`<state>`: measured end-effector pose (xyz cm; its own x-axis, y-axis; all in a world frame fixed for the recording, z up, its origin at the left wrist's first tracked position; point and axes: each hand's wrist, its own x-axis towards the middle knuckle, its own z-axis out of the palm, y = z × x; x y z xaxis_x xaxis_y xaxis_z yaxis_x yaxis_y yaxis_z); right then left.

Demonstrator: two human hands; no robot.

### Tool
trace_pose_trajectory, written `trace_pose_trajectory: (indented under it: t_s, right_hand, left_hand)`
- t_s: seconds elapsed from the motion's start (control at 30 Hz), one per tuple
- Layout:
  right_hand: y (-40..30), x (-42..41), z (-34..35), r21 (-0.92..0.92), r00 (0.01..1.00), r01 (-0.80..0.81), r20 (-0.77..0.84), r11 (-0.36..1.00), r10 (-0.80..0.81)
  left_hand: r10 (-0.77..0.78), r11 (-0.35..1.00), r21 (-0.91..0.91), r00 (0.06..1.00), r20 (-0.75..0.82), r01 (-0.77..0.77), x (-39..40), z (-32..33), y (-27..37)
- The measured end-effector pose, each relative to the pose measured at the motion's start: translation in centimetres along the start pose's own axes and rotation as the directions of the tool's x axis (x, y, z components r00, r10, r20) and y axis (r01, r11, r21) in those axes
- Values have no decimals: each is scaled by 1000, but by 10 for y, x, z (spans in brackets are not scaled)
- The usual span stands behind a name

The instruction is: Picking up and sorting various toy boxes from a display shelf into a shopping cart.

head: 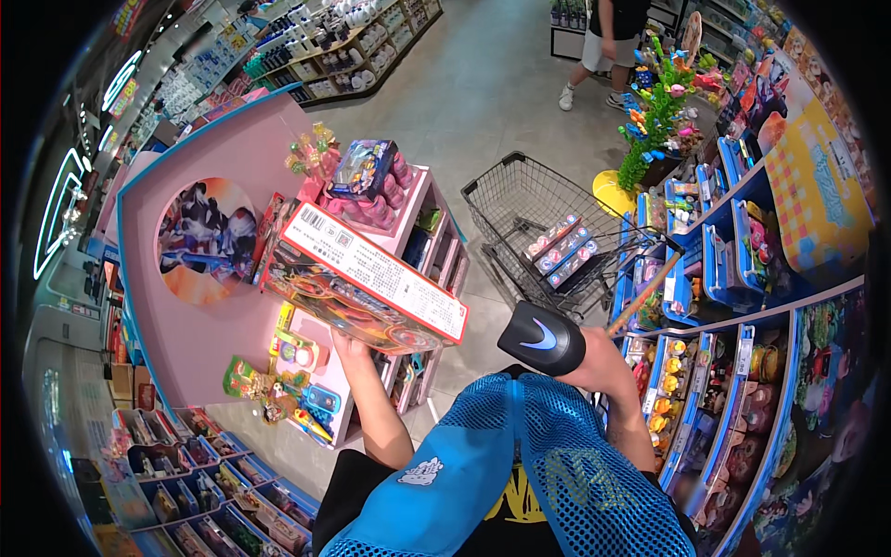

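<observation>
My left hand (353, 346) holds a large boxed toy (362, 278) from its lower long side, fingers partly hidden beneath it. The box is tilted, its white printed side with a barcode and small text turned up. Its dark, colourful face points towards me. In my right hand (604, 362) is a black handheld device (543, 339), apparently a barcode scanner, with a lit blue-violet mark on top. The fingers are mostly hidden behind it. The device stands apart from the box, to its right. An orange bar (647, 292), seemingly the shopping cart's handle, runs behind my right hand.
A wire shopping cart (501, 191) holds several small boxes (562, 249). At left, a pink display stand (143, 230) carries toys and a boxed toy (362, 169). Blue toy bins (720, 261) line the right. A person (612, 49) stands in the far aisle.
</observation>
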<state>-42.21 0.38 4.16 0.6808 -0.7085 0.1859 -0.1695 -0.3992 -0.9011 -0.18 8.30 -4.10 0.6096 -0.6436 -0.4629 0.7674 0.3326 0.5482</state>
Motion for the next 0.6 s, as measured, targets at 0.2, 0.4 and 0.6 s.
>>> trace_pose_trajectory:
  t_s: [0.2, 0.4, 0.6]
  right_hand:
    - [-2, -5, -19, -45, 998, 64, -1, 997, -64]
    - [-24, 1, -56, -401, 958, 264, 0, 877, -288]
    - [-28, 12, -90, -556, 930, 350, 110, 754, -350]
  left_hand:
    - [-73, 997, 32, 971, 227, 68, -2, -34, -30]
    - [-175, 984, 92, 892, 417, 150, -30, -104, -46]
    - [-279, 960, 156, 782, 558, 231, 20, -87, -56]
